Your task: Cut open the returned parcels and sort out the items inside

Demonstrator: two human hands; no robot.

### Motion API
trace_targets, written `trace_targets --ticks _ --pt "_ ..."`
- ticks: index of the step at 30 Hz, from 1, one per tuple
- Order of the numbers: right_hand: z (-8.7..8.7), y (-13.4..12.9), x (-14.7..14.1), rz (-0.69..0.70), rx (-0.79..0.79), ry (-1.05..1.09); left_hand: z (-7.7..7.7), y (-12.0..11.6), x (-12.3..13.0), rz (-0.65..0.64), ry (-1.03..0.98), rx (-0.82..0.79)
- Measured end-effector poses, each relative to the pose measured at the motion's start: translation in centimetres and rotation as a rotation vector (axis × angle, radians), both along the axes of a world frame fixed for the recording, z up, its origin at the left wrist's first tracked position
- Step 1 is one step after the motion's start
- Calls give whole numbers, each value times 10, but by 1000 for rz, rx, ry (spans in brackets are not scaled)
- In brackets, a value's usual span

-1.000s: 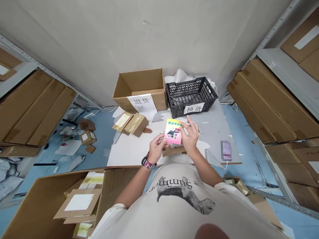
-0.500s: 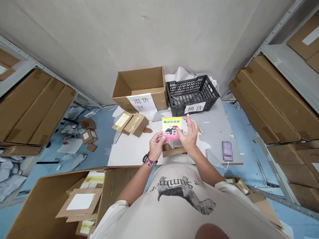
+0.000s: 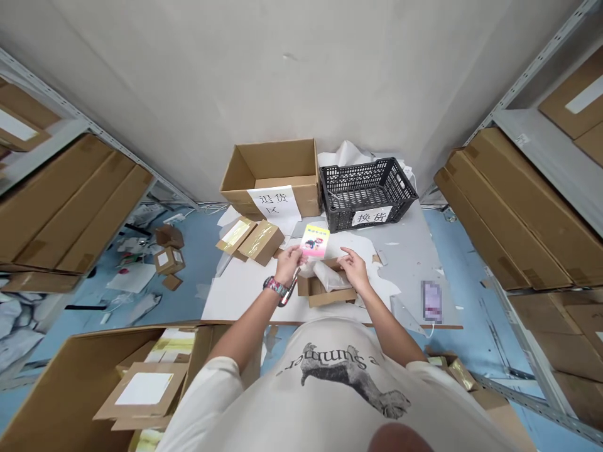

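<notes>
Right, I've got the left hand (image 3: pixel 288 266) pinching the booklet (image 3: pixel 315 242) by its near-left corner, thumb and fingers pressed together on it, the yellow-and-pink cover facing up and tilted just beyond and to the right of that hand. A slim red-and-white tool (image 3: pixel 290 289) shows on the near side of the same hand, right by the patterned wristband (image 3: pixel 276 286), and I can't tell whether the palm has hold of it. Over to the right hand (image 3: pixel 354 269): fingers loosely spread, thumb apart from the index finger, nothing in the grasp, poised at the right end of the open small box (image 3: pixel 330 298); contact with the cardboard I can't make out. That box sits on the surface (image 3: pixel 249 301) between my two hands, crumpled pale wrapping (image 3: pixel 330 276) inside it. Left of the left hand, two taped cartons (image 3: pixel 254 242) lie side by side. Farther off, beyond both hands, stand the big labelled carton (image 3: pixel 308 198) and, straight ahead of the right hand, the black crate (image 3: pixel 336 216) with its own paper sign. Well to the right of the right hand lies a blurred-out phone (image 3: pixel 432 301), white cable attached.
</notes>
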State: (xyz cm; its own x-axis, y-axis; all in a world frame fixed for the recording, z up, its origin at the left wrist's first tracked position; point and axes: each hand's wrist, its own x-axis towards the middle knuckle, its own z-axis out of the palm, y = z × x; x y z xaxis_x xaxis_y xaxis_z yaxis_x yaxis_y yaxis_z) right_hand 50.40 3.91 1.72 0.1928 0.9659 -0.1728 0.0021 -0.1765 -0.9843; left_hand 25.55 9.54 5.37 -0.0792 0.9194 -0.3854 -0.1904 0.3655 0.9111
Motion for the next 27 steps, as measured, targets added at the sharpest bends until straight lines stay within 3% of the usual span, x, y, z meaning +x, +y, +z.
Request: trace_targets --ticks 5,7,8,11,15,19,22,25,27 --pt "-3 -3 -2 47 50 -53 60 122 -18 188 -143 218" --pt "-6 -6 -3 62 69 -119 72 148 -19 215 -182 225" --pt "-7 -8 -2 75 78 -169 70 151 -17 198 -174 220" --pt "-15 -20 9 120 133 -407 40 112 -7 34 -21 209" --pt "-29 -44 34 162 170 -797 -21 4 -5 -230 427 397" --pt "-38 -64 45 226 91 -1012 -52 -80 -17 -509 875 649" --pt "-36 -68 35 316 90 -1105 -57 -106 -12 -722 1029 735" --pt "-32 -61 17 380 134 -1127 -56 -106 10 -697 1130 726" --pt "-30 -53 10 326 93 -1130 -58 -96 28 -687 1188 628"
